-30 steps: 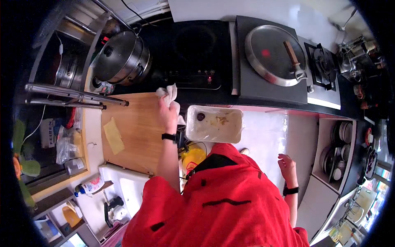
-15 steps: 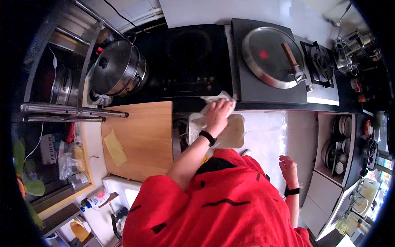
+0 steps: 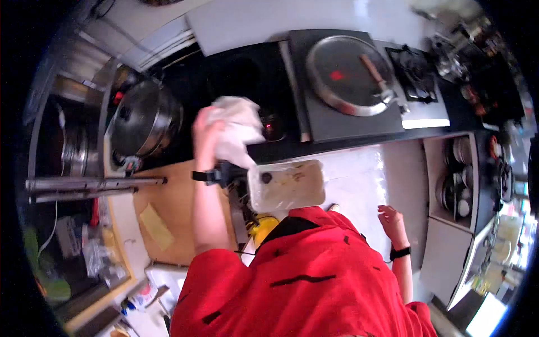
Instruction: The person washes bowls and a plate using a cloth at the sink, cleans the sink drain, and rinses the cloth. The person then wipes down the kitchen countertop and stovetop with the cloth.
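Note:
My left hand [image 3: 208,140], blurred by motion, is closed around a pale cloth [image 3: 238,123] over the black cooktop [image 3: 227,73]. The cloth hangs loosely, one corner trailing down toward the white plastic tub [image 3: 318,191] below the counter edge. Inside the tub lie a dark round bit and some brownish scraps. Off to the right, my right hand [image 3: 393,224] hangs above the floor with loosely bent fingers apart and nothing in it. Both wrists wear black bands.
A lidded steel pot [image 3: 143,121] stands left of the cooktop. Right of it, a large round lid with a wooden handle [image 3: 371,70] covers a grey cooker, beside a gas burner [image 3: 414,73]. Metal bars [image 3: 95,184] jut over a wooden board [image 3: 182,213]. Dishes [image 3: 457,185] fill an open cupboard.
My left hand has lifted the cloth from the counter edge above the tub and moved left over the cooktop, uncovering the tub. The view has shifted slightly; my right hand stays about the same.

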Action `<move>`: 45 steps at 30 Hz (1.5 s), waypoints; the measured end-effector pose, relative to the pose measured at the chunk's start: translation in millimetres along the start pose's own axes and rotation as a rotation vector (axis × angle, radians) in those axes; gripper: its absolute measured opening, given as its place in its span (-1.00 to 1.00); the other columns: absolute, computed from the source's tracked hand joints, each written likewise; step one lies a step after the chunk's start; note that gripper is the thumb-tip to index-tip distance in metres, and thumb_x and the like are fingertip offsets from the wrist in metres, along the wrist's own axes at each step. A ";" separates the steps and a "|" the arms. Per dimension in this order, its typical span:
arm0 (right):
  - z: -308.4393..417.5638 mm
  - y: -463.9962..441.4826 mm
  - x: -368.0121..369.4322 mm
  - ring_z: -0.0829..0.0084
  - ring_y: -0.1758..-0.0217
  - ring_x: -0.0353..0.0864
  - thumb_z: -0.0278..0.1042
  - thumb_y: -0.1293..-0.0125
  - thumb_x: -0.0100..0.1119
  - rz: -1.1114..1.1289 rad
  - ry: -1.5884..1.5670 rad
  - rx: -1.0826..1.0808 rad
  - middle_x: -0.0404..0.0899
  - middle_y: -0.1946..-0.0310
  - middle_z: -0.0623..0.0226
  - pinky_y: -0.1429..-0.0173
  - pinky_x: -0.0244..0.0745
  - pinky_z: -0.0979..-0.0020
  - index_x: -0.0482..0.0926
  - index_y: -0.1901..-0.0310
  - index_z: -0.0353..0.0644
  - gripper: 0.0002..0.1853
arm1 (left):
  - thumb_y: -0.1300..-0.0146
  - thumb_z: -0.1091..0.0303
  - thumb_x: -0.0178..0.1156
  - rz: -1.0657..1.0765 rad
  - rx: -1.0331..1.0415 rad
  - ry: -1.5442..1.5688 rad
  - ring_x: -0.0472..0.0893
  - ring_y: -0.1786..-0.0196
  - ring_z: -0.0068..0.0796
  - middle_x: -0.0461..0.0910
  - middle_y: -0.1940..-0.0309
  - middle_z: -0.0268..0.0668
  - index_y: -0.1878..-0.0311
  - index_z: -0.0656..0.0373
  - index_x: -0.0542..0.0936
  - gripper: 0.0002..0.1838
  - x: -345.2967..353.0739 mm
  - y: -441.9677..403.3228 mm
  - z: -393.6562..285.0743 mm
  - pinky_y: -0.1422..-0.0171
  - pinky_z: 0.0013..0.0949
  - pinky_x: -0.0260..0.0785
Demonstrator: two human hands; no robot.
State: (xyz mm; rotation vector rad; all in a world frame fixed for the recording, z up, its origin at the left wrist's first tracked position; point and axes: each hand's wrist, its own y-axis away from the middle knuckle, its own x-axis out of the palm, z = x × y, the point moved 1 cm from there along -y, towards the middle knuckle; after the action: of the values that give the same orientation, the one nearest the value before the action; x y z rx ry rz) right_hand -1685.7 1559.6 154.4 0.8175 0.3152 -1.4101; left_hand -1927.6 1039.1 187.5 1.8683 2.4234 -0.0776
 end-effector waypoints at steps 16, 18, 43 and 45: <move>-23.5 13.2 -29.4 0.20 0.27 0.67 -0.53 -0.13 0.17 -0.047 0.046 0.017 0.63 0.27 0.11 0.17 0.58 0.28 0.60 0.12 -0.27 -0.76 | 0.10 0.34 0.27 0.962 0.082 -0.725 0.65 0.19 -0.11 0.64 0.29 -0.06 0.18 0.17 0.59 -0.67 174.5 28.9 30.3 0.10 -0.21 0.47; -37.8 13.8 -35.2 0.34 0.34 0.65 -0.54 -0.12 0.15 -0.083 0.070 -0.012 0.64 0.28 0.20 0.25 0.57 0.39 0.61 0.12 -0.25 -0.75 | 0.08 0.35 0.26 0.912 0.042 -0.658 0.66 0.23 -0.23 0.64 0.35 -0.05 0.19 0.22 0.59 -0.68 189.6 57.3 26.5 0.14 -0.27 0.46; -54.5 -47.3 -150.2 0.27 -0.33 0.34 0.10 -0.33 0.05 0.559 -1.670 -0.098 0.31 -0.30 0.21 -0.40 0.25 0.19 0.12 -0.38 -0.15 -0.28 | -0.22 0.34 0.21 1.147 0.259 -0.196 0.50 -0.15 -0.26 0.52 -0.04 -0.16 -0.18 0.21 0.46 -0.55 422.0 253.4 -148.3 -0.27 -0.32 0.26; -54.2 -59.1 -157.8 0.26 -0.33 0.33 0.04 -0.35 0.06 0.530 -1.541 -0.126 0.30 -0.30 0.20 -0.41 0.23 0.22 0.12 -0.38 -0.17 -0.30 | -0.34 0.08 0.08 1.126 0.339 -0.067 0.52 -0.13 -0.24 0.53 -0.02 -0.15 -0.11 0.29 0.48 -0.53 417.6 241.6 -188.1 -0.23 -0.29 0.30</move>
State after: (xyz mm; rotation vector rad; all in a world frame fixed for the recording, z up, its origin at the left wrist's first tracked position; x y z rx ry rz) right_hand -1754.9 1716.0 199.7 -0.4127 -0.9234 -1.1271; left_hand -1805.8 1519.5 337.4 2.9792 1.0496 -0.4650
